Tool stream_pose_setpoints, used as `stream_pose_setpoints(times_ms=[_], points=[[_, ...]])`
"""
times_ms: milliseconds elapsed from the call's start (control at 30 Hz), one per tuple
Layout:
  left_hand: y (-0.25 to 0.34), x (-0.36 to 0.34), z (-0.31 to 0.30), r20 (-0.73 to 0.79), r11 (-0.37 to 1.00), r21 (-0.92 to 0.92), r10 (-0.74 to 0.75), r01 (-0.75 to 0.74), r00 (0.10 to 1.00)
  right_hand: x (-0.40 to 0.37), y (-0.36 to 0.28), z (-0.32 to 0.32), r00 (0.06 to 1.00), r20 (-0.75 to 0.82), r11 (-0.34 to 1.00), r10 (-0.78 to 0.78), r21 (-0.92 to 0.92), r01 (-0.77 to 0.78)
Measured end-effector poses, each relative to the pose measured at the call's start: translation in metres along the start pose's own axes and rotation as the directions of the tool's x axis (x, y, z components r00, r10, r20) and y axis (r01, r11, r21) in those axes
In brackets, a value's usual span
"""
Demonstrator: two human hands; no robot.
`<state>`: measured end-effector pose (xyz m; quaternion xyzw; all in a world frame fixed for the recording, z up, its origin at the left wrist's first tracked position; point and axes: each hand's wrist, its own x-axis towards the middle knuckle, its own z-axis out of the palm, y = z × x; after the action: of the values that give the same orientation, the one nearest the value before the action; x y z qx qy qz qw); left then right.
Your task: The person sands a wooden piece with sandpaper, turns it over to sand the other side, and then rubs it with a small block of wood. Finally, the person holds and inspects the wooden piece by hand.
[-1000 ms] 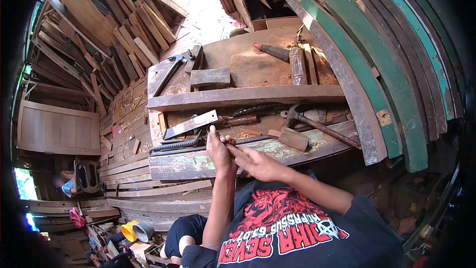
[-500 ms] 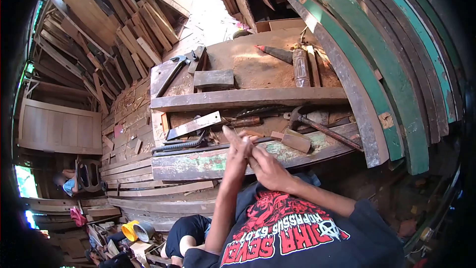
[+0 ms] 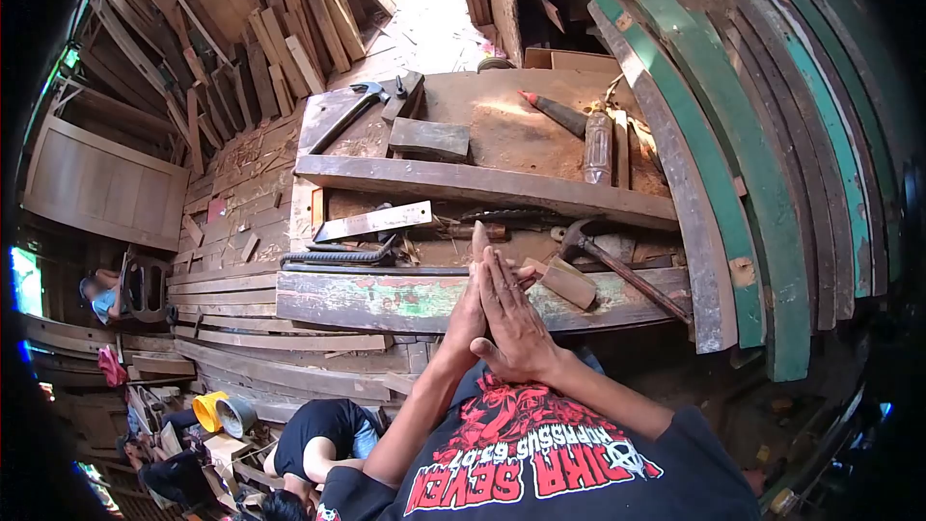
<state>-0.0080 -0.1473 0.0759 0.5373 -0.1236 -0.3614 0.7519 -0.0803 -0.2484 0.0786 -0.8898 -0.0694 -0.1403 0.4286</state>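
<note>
My left hand and my right hand are pressed palm to palm in front of my shirt. Fingers on both are stretched out and point toward the bench; part of the left hand is hidden behind the right. No object shows between them. Just beyond the fingertips is the near wooden beam with flaking green paint. Close by on the right lies a small wooden block, with a wooden-handled claw hammer beyond it. A try square rests in the trough to the left.
On the bench are another hammer, a wood block, a plastic bottle and a handsaw-like tapered tool. Curved green planks stand at right. A bent-over person is at lower left, near a yellow bucket.
My hands have gone from overlapping with bent fingers to flat palms pressed together. The view has shifted, and the person at lower left now shows more fully.
</note>
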Motion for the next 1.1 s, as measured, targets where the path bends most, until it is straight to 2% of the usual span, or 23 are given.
stream_pose_setpoints(times_ms=[33,100,167,233,267,300,367,467,567,600,700,733,767,833,867,967,1000,1100], points=[[-0.007,-0.001,-0.009,0.054,0.966,0.247,0.064,-0.075,0.996,0.002,0.003,-0.001,1.0,-0.031,1.0,0.003,-0.005,-0.003],[-0.017,-0.001,-0.025,0.162,0.694,0.676,0.19,-0.249,0.968,0.009,0.011,-0.002,0.995,-0.096,1.0,0.009,-0.009,-0.01],[-0.032,-0.007,-0.021,0.005,0.91,0.41,0.07,-0.066,0.998,0.018,0.024,-0.006,0.979,-0.15,0.984,0.135,-0.099,-0.151],[-0.017,-0.015,-0.014,-0.093,0.938,0.312,-0.131,0.153,0.987,0.025,0.054,-0.007,0.939,-0.209,0.921,0.272,-0.228,-0.318],[-0.005,-0.015,-0.007,-0.139,0.954,0.172,-0.223,0.246,0.965,0.028,0.066,-0.011,0.893,-0.271,0.876,0.359,-0.232,-0.422],[0.003,-0.014,-0.002,-0.174,0.946,0.024,-0.314,0.323,0.933,0.031,0.073,-0.018,0.861,-0.379,0.886,0.34,-0.177,-0.428],[0.011,-0.015,-0.011,-0.149,0.945,-0.034,-0.327,0.326,0.933,0.035,0.068,-0.041,0.837,-0.48,0.938,0.262,-0.075,-0.337],[0.012,-0.02,-0.019,-0.158,0.93,-0.06,-0.367,0.362,0.917,0.036,0.04,-0.051,0.949,-0.261,0.979,0.176,0.144,-0.142],[0.01,-0.025,-0.017,-0.159,0.945,-0.03,-0.326,0.326,0.932,0.029,0.036,-0.049,0.945,0.105,0.842,0.309,0.431,-0.323],[0.013,-0.025,-0.015,-0.142,0.939,0.024,-0.335,0.342,0.931,0.028,0.04,-0.042,0.95,0.013,0.81,0.312,0.518,-0.273],[0.021,-0.028,-0.008,-0.126,0.923,0.141,-0.341,0.357,0.932,0.027,0.056,-0.046,0.919,-0.002,0.815,0.394,0.463,-0.349],[0.02,-0.026,-0.005,-0.131,0.928,0.156,-0.32,0.339,0.938,0.028,0.065,-0.04,0.936,-0.103,0.847,0.338,0.466,-0.255],[0.02,-0.024,-0.003,-0.134,0.933,0.173,-0.296,0.317,0.946,0.027,0.07,-0.042,0.887,-0.103,0.786,0.45,0.517,-0.339],[0.019,-0.024,-0.002,-0.153,0.941,0.067,-0.32,0.333,0.935,0.035,0.062,-0.058,0.755,-0.084,0.632,0.651,0.611,-0.477],[0.021,-0.024,0.0,-0.17,0.942,0.035,-0.325,0.335,0.93,0.04,0.049,-0.068,0.753,-0.174,0.727,0.635,0.464,-0.506],[0.023,-0.023,-0.003,-0.164,0.943,-0.023,-0.33,0.331,0.93,0.033,0.052,-0.049,0.919,-0.186,0.875,0.348,0.417,-0.247],[0.024,-0.023,-0.004,-0.156,0.947,-0.031,-0.322,0.321,0.934,0.03,0.057,-0.048,0.976,-0.183,0.955,0.118,0.289,-0.062],[0.037,-0.018,-0.001,-0.122,0.957,-0.002,-0.289,0.291,0.95,0.007,0.061,-0.052,0.917,-0.028,0.786,0.399,0.525,-0.326]])
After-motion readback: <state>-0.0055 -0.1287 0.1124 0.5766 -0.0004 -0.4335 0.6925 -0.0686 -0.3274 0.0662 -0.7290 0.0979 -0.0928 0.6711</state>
